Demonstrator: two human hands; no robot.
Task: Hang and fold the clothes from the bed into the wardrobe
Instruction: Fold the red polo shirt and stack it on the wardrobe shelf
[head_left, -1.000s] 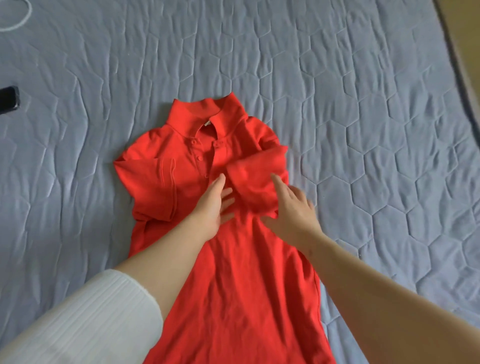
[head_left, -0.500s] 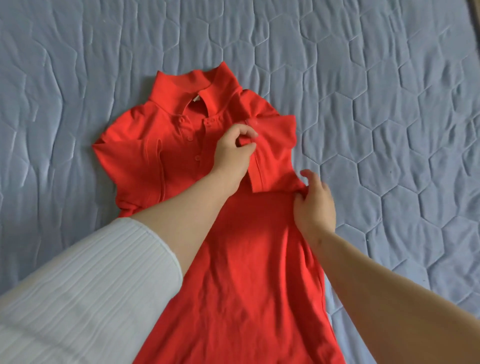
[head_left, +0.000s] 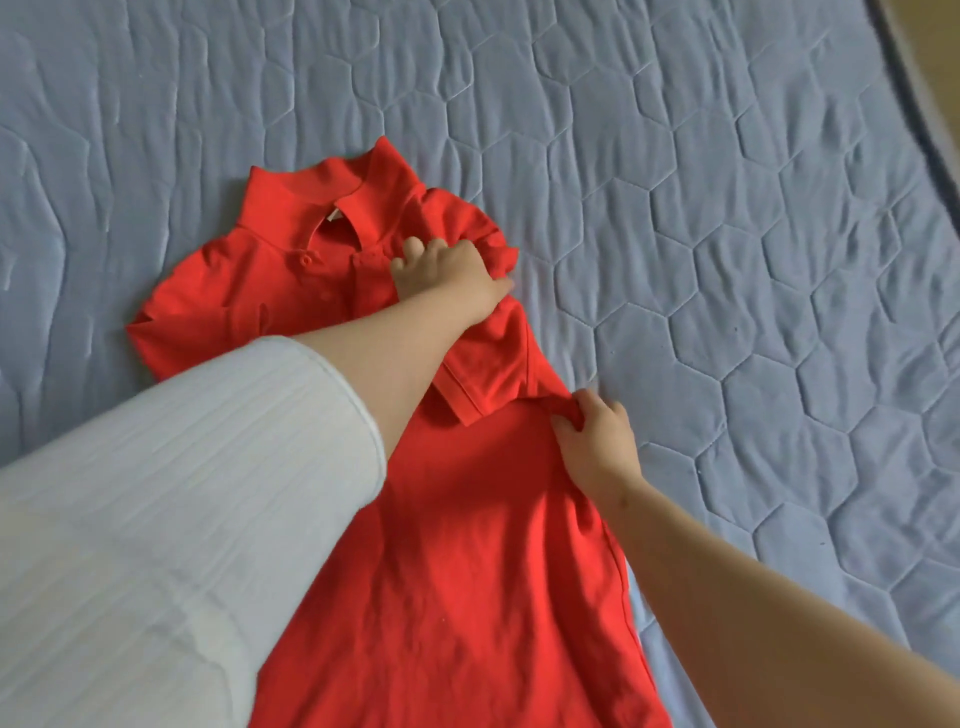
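Observation:
A red polo shirt lies face up on the bed, collar pointing away from me, both short sleeves folded inward over the chest. My left hand reaches across my body to the shirt's right shoulder, with its fingers curled into the fabric there. My right hand pinches the shirt's right side edge just below the folded sleeve. The white ribbed sleeve of my left arm covers the shirt's lower left part.
The bed is covered with a blue-grey quilted spread stitched in hexagons. Its right edge curves down at the top right corner, with a tan floor beyond.
My left hand has moved from the sleeve's inner edge out to the right shoulder. My right hand still holds the side edge. The view has shifted, so the shirt sits lower and further right.

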